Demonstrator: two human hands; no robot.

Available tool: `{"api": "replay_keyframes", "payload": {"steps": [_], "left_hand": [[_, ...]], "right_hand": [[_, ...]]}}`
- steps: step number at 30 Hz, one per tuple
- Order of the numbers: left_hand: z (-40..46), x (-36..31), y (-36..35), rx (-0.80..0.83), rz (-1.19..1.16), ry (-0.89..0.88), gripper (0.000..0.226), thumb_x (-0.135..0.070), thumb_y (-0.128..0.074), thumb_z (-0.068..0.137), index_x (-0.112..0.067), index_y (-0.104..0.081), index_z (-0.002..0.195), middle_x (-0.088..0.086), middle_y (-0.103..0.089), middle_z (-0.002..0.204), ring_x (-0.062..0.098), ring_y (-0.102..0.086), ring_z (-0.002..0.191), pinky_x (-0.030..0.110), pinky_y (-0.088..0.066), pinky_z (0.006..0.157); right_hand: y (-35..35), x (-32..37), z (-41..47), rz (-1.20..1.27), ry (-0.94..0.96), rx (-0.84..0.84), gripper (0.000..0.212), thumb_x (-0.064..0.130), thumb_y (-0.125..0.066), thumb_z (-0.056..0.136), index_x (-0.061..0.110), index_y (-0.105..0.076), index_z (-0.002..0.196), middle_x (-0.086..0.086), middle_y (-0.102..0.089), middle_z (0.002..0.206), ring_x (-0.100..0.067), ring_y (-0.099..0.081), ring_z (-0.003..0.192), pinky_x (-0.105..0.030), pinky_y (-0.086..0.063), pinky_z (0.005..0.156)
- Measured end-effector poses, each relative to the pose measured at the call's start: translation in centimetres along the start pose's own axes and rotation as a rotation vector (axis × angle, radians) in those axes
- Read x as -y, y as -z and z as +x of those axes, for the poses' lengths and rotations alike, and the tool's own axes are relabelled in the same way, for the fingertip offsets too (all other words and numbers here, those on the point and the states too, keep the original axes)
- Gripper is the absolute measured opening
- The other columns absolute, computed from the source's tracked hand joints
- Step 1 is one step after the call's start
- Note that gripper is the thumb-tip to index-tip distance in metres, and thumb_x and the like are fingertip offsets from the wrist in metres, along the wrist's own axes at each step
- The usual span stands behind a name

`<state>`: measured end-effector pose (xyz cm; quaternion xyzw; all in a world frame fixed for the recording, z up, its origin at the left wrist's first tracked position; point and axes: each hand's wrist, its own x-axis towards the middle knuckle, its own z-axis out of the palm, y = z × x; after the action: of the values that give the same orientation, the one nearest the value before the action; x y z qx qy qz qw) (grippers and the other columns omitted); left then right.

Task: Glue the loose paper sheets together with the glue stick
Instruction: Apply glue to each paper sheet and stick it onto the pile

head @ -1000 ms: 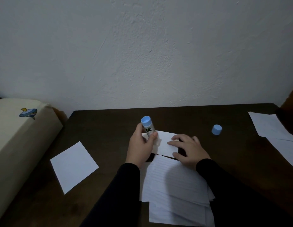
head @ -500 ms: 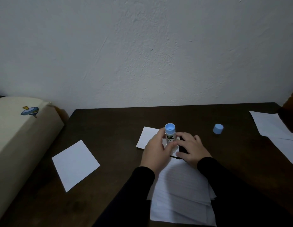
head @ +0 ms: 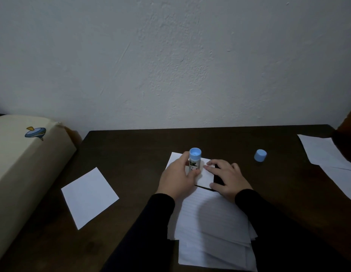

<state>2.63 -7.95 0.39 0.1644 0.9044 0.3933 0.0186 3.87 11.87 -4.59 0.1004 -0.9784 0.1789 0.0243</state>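
Two hands work: your left hand point(head: 177, 178) grips the glue stick point(head: 194, 160) upright on the small sheet point(head: 205, 173); your right hand point(head: 228, 178) presses it flat.

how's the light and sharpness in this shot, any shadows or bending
Head view: dim, bluish light, no glare; the left hand holding the glue stick and the right hand look soft; a shadow falls on the lined sheets; wide-angle bending bows the table back edge.
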Motion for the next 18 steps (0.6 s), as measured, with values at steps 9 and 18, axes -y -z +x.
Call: {"api": "replay_keyframes", "payload": {"steps": [9,18], "left_hand": [[0.6,2.2,2.7,-0.036,-0.009,0.161,0.036,-0.031,-0.061,0.09,-0.032,-0.048,0.124,-0.009,-0.061,0.116,0.013,-0.056,0.107,0.038,-0.048,0.091],[0.6,2.4,2.9,-0.121,0.122,0.165,0.021,-0.027,-0.061,0.09,-0.033,-0.043,0.1,-0.011,-0.057,0.097,0.01,-0.054,0.088,0.03,-0.041,0.072]], "right_hand": [[-0.1,0.1,0.0,-0.002,-0.011,-0.001,0.068,0.046,-0.042,0.075,0.028,-0.046,0.14,0.013,-0.037,0.14,-0.005,-0.025,0.133,-0.034,-0.016,0.101],[0.0,0.5,-0.1,0.034,-0.03,-0.007,0.067,0.045,-0.044,0.075,0.029,-0.047,0.139,0.012,-0.037,0.144,-0.005,-0.033,0.13,-0.034,-0.018,0.101]]}}
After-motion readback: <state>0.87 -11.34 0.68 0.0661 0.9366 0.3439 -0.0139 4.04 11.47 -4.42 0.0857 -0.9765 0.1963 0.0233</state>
